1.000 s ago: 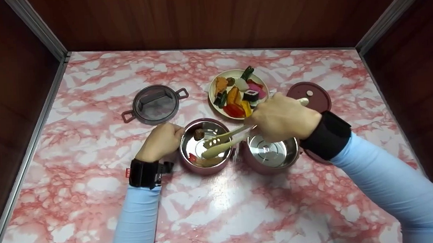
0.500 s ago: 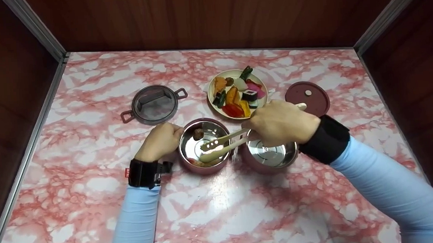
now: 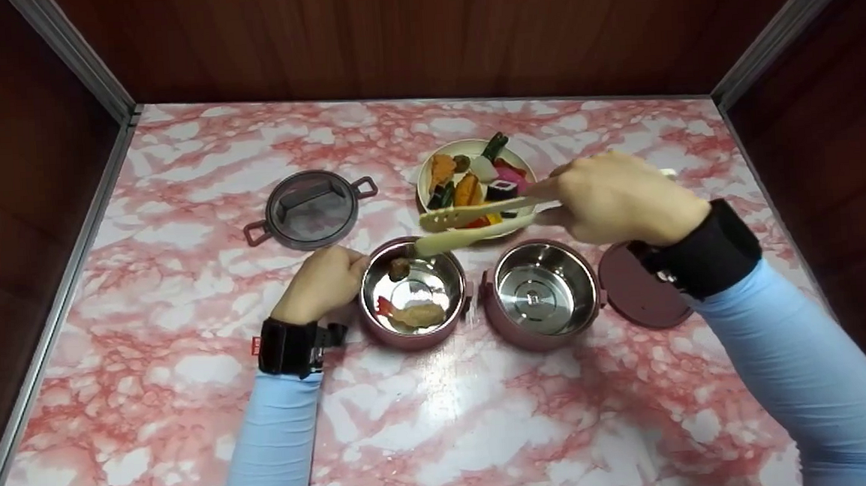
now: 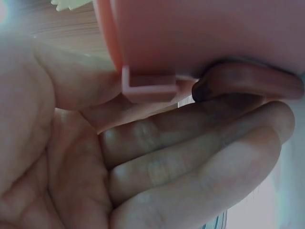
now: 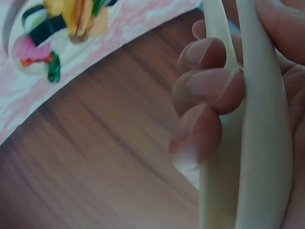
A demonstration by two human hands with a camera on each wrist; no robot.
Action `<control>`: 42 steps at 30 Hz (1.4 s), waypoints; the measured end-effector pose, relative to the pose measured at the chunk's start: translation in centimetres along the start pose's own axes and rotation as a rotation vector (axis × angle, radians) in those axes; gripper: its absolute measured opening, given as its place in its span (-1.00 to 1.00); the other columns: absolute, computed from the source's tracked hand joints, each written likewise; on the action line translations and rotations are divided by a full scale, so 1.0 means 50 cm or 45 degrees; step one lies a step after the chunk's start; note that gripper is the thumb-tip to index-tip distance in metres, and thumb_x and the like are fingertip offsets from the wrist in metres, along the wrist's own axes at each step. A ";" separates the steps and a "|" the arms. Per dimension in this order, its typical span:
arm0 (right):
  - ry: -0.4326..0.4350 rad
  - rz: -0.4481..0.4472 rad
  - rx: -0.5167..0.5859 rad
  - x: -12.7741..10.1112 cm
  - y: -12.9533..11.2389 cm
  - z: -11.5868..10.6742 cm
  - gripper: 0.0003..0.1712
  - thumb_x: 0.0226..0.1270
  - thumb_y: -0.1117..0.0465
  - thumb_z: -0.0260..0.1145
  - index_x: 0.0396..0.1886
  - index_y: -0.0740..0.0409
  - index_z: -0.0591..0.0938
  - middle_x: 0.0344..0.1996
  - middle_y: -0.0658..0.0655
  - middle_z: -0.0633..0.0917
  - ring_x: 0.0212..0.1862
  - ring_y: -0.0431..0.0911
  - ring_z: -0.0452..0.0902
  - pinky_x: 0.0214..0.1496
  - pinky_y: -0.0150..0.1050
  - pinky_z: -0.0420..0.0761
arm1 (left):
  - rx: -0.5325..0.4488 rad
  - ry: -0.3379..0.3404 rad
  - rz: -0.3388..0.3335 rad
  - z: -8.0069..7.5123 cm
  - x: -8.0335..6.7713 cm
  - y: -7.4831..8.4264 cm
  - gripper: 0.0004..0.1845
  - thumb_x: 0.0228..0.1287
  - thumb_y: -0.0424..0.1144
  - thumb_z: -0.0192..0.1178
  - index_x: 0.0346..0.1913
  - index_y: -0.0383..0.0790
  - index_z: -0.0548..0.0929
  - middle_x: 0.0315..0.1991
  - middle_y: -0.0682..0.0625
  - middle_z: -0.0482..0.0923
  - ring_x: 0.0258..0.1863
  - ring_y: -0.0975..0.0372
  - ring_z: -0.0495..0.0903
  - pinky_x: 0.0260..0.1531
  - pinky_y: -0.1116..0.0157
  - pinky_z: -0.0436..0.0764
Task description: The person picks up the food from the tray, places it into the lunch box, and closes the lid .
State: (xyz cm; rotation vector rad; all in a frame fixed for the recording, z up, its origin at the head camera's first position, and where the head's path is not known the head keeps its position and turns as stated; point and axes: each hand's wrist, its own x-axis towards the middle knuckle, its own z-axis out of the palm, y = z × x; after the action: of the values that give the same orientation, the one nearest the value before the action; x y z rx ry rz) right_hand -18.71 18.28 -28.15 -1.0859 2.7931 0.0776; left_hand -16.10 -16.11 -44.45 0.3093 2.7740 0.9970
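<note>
My left hand (image 3: 323, 283) grips the left side of a pink steel-lined pot (image 3: 413, 340). In the left wrist view its fingers lie under the pot's dark pink handle (image 4: 250, 81). Inside that pot lie a toy fried shrimp (image 3: 419, 317) with a red tail and a brown lump (image 3: 399, 268). My right hand (image 3: 618, 198) holds pale cream tongs (image 3: 455, 240), with fingers curled round them in the right wrist view. The tongs' tips hover over the pot's far rim and the plate's near edge, slightly apart, with nothing seen between them.
Behind the pots stands a cream plate (image 3: 424, 191) of toy food, including a sushi roll (image 3: 502, 188). A second pink pot (image 3: 517, 334) is right of the first. A glass lid (image 3: 311, 214) lies at left, a dark red round piece (image 3: 643, 294) at right.
My right hand has lifted the tongs out of the left pot and moved them away and to the right, towards the plate. The shrimp stays in the pot. My left hand has not moved.
</note>
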 end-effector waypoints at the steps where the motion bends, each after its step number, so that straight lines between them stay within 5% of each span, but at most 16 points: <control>1: 0.013 0.014 0.006 -0.002 0.010 -0.001 -0.68 0.35 0.03 0.33 0.08 -0.17 0.70 -0.38 0.04 0.70 -0.47 0.03 0.57 -0.49 0.06 0.55 | -0.002 0.000 0.000 -0.001 0.000 0.001 -0.60 0.50 -0.15 0.05 -0.55 -0.17 0.63 -0.42 -0.11 0.63 -0.34 0.05 0.58 -0.14 0.04 0.55; 6: 0.044 0.101 0.016 -0.007 0.063 0.010 -0.85 0.33 0.11 0.28 -0.15 -0.13 0.69 -0.46 0.04 0.63 -0.50 0.00 0.47 -0.54 0.01 0.46 | 0.002 0.002 0.005 0.000 0.000 0.001 -0.59 0.50 -0.15 0.04 -0.52 -0.20 0.66 -0.40 -0.11 0.65 -0.33 0.05 0.60 -0.14 0.04 0.55; 19: 0.013 0.395 0.129 -0.021 0.174 0.060 -0.89 0.27 0.19 0.23 -0.38 -0.01 0.68 -0.55 0.09 0.57 -0.47 0.04 0.44 -0.53 -0.04 0.37 | 0.016 0.005 0.015 0.000 0.002 0.001 -0.57 0.51 -0.13 0.04 -0.56 -0.18 0.63 -0.53 -0.06 0.56 -0.42 0.07 0.54 -0.23 0.09 0.53; 25: -0.086 0.523 0.267 -0.028 0.195 0.080 -0.68 0.43 0.01 0.16 -0.09 0.02 0.76 -0.55 0.09 0.56 -0.42 0.05 0.43 -0.43 -0.11 0.34 | 0.017 0.034 0.055 0.001 0.001 0.000 -0.58 0.49 -0.15 0.04 -0.56 -0.20 0.64 -0.47 -0.10 0.60 -0.39 0.07 0.54 -0.20 0.05 0.54; 30: -0.144 0.537 0.344 -0.033 0.200 0.094 -0.52 0.48 -0.06 0.10 0.26 0.00 0.62 -0.47 0.12 0.61 -0.43 0.02 0.48 -0.43 -0.12 0.42 | 0.015 0.027 0.046 0.000 0.002 0.000 -0.59 0.50 -0.15 0.04 -0.53 -0.21 0.66 -0.43 -0.10 0.63 -0.36 0.07 0.57 -0.18 0.04 0.55; 35: -0.164 0.567 0.288 -0.036 0.185 0.102 -0.46 0.49 -0.14 0.05 0.35 -0.11 0.52 -0.41 0.18 0.60 -0.43 0.06 0.51 -0.41 -0.05 0.47 | 0.014 0.025 0.035 0.001 0.000 0.000 -0.58 0.50 -0.14 0.03 -0.54 -0.22 0.67 -0.43 -0.10 0.63 -0.36 0.06 0.58 -0.16 0.04 0.55; 42: 0.000 0.479 0.116 -0.042 0.149 0.122 -0.68 0.37 -0.12 0.21 -0.13 -0.02 0.63 -0.57 0.14 0.58 -0.50 0.10 0.49 -0.52 0.10 0.47 | 0.009 0.018 0.022 0.002 0.000 -0.001 -0.59 0.50 -0.14 0.04 -0.49 -0.23 0.70 -0.38 -0.12 0.67 -0.31 0.04 0.61 -0.12 0.03 0.56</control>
State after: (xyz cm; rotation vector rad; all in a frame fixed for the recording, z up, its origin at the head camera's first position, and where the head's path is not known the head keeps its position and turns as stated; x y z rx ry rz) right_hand -21.48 25.80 -33.90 -0.5309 2.9294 -0.0095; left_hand -16.09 -16.10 -44.54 0.3289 2.7927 0.9979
